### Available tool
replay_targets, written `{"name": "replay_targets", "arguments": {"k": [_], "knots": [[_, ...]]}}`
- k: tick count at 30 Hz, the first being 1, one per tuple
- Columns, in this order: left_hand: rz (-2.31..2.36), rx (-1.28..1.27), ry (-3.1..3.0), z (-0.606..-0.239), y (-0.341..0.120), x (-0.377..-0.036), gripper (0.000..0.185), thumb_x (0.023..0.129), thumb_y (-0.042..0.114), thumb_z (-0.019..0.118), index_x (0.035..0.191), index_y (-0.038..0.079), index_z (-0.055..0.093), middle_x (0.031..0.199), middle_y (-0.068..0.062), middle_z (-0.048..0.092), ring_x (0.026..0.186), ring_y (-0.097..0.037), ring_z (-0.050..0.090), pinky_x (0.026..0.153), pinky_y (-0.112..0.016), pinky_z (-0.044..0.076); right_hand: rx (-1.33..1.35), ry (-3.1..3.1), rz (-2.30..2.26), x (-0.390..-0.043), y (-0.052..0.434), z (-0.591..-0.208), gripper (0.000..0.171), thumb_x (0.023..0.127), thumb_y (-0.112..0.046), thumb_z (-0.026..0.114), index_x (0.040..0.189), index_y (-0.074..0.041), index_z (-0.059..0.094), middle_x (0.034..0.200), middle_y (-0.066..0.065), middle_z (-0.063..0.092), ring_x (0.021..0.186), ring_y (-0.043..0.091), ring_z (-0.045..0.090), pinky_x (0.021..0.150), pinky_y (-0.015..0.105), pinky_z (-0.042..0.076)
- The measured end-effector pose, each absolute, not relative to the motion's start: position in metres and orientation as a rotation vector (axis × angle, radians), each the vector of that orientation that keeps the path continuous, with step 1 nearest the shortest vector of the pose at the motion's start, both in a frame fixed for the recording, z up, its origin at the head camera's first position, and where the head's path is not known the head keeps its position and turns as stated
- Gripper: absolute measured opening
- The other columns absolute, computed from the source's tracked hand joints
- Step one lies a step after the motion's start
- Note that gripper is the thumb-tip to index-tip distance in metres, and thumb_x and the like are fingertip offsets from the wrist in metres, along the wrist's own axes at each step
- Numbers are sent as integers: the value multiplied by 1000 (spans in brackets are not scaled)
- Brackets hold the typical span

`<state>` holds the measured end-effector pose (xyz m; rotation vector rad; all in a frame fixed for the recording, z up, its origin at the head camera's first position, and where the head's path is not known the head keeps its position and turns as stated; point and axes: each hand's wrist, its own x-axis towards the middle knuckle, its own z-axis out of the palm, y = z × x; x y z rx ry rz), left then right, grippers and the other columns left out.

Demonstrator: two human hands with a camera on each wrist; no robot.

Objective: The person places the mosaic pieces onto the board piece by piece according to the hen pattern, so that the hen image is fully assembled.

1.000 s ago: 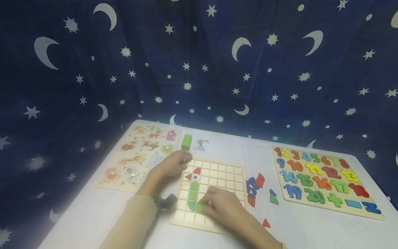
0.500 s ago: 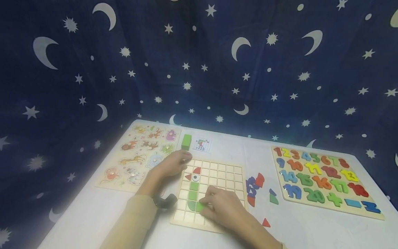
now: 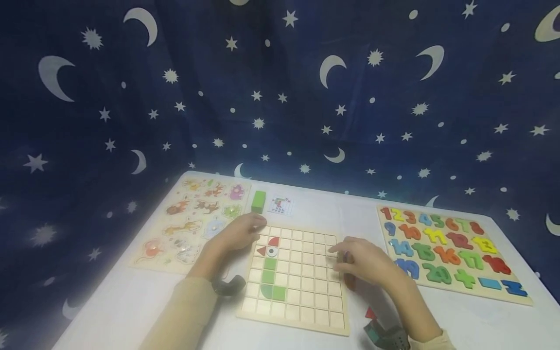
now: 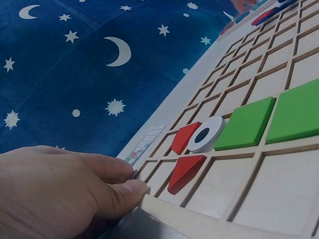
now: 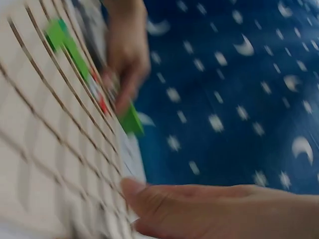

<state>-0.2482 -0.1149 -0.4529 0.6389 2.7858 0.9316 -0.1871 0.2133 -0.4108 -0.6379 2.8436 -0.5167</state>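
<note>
My left hand (image 3: 238, 233) holds the upper left corner of a wooden grid board (image 3: 306, 272); in the left wrist view thumb and finger pinch that corner. Lying in its cells are a red quarter circle (image 3: 274, 241), a red triangle (image 3: 261, 251), a round eye piece (image 4: 206, 134), several green squares (image 4: 245, 124) and a green quarter circle (image 3: 266, 291). At the board's right edge hovers my right hand (image 3: 365, 260), fingers loosely extended and apart from the thumb. It mostly hides the loose red and blue pieces there. The right wrist view is blurred.
Behind the board stand a green block (image 3: 258, 201) and a small picture card (image 3: 280, 204). An animal puzzle board (image 3: 175, 238) lies left, a number puzzle board (image 3: 455, 253) right. A loose red triangle (image 3: 370, 313) sits by the right wrist camera (image 3: 385, 335).
My right hand has let go of the green square at the board's lower left and moved right to the loose pieces. The left hand stays at its corner. The head view has shifted slightly.
</note>
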Motion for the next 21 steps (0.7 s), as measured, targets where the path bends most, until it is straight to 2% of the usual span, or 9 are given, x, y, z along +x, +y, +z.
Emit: {"name": "replay_targets", "arguments": {"k": [5,9,15,21], "knots": [[946,633,2789,-451,-117,-247,43,86,5,60,129,5,57,136,-12,54,130,-31,46,115,-46,32,-419,2797,-506,-196,261,-409,51,70,-24,82,118,-17,65,97,0,61,84,15,54,71,33,51],[958,624,2783,-452,-118,-246,43,86,5,61,129,5,56,136,-11,54,130,-30,46,115,-45,32,-320,2766,-447,-194,282,-412,64,65,-21,85,124,-18,61,98,4,56,83,18,51,67,32,49],[961,658,2791,-455,-118,-247,43,85,5,61,128,3,56,135,-13,55,130,-31,47,115,-46,32,-334,2749,-406,-194,285,-416,79,61,-14,86,133,-17,53,96,6,52,82,18,49,64,32,49],[970,657,2783,-456,-117,-248,43,86,5,61,129,4,56,135,-12,55,130,-31,47,115,-46,32,-349,2781,-392,-192,279,-420,89,60,-23,87,138,-17,46,92,5,48,77,17,45,61,28,41]]}}
